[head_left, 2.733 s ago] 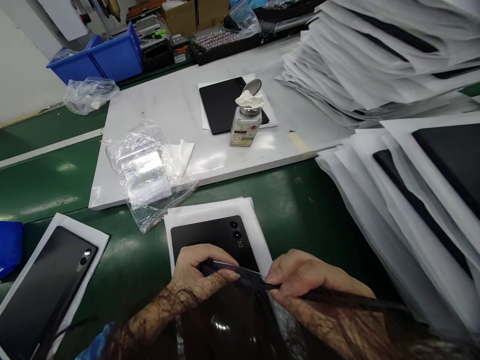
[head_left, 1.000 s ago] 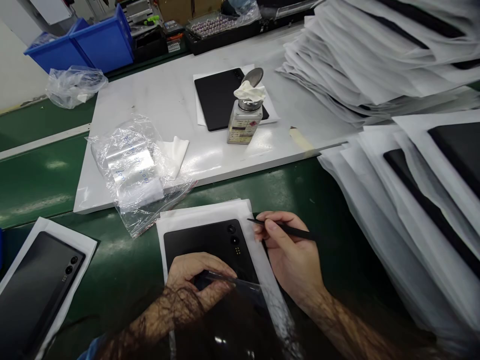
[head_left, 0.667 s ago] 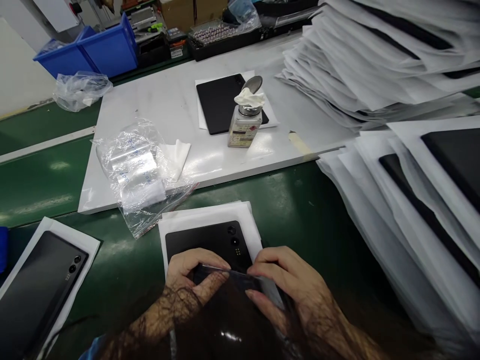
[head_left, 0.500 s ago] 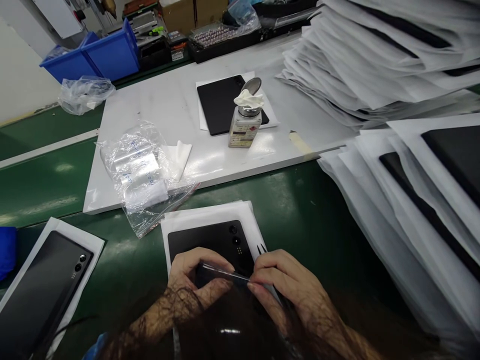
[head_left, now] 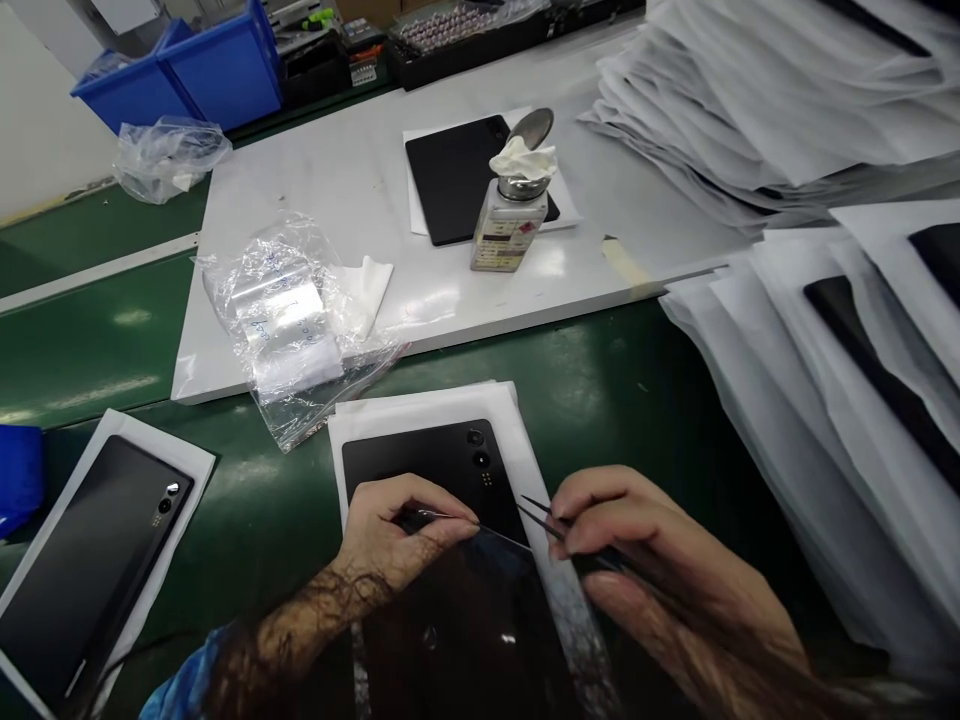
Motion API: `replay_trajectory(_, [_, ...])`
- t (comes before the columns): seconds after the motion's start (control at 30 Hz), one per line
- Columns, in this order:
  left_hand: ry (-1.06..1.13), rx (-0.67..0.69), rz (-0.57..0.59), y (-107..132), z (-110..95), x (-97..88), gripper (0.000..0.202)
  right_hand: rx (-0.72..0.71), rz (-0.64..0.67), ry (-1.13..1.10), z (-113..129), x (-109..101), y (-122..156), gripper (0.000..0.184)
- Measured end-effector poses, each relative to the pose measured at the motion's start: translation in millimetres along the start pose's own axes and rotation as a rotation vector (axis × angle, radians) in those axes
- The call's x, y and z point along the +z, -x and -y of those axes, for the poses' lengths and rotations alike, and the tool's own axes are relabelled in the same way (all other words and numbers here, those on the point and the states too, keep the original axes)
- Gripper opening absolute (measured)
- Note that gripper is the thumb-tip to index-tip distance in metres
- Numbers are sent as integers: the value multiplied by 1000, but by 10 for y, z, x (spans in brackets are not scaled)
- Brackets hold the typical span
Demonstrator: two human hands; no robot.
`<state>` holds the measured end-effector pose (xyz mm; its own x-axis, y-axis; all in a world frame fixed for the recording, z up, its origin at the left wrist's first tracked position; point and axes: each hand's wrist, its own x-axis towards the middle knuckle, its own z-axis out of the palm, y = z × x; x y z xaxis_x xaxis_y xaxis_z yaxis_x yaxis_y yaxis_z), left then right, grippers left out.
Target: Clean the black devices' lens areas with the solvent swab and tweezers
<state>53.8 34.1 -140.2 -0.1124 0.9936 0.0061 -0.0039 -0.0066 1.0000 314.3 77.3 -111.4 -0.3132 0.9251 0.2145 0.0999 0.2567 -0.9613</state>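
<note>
A black tablet back panel (head_left: pixel 420 450) with two round lenses lies on white sheets (head_left: pixel 420 400) directly before me. Over its lower part, my left hand (head_left: pixel 405 525) pinches the edge of a clear, glossy film (head_left: pixel 502 542) between thumb and forefinger. The film's lower portion is dark and partly hidden by hair hanging into view. To the right, my right hand (head_left: pixel 652 570) is closed around black tweezers (head_left: pixel 551 522). Their two tips are apart and point left over the white sheet's edge, close to the film's right end but seemingly not gripping it.
Another black tablet (head_left: pixel 97 560) lies at left on white paper. A raised white board (head_left: pixel 360 170) carries a plastic bag (head_left: pixel 292 310), a bottle (head_left: pixel 510 225) with a white cloth on top and a third tablet (head_left: pixel 450 185). Interleaved white sheets (head_left: pixel 757 110) are piled at right.
My right hand has let go of the film's edge and drawn away to the right, bringing the tweezers' tips into plain view. My left hand still pinches the film. The camera view has shifted slightly.
</note>
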Motion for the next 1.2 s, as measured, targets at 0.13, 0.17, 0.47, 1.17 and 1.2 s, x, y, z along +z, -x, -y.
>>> replay_trajectory(0.13, [-13,49,-37,7,-11,19,13,101,-12,-68,158,83,17,17])
replay_trajectory(0.17, [-17,45,-32,-7,-48,21,10,97,-22,-64,166,109,29,18])
replay_trajectory(0.47, [-14,18,8,-68,-187,9,16,-16,5,-15,27,120,1,21])
replay_trajectory(1.17, [-16,42,-3,-80,-240,55,17,-3,-5,-3,16,172,46,24])
replay_trajectory(1.2, [-18,41,-3,-78,-239,53,18,-1,-7,-11,8,178,45,25])
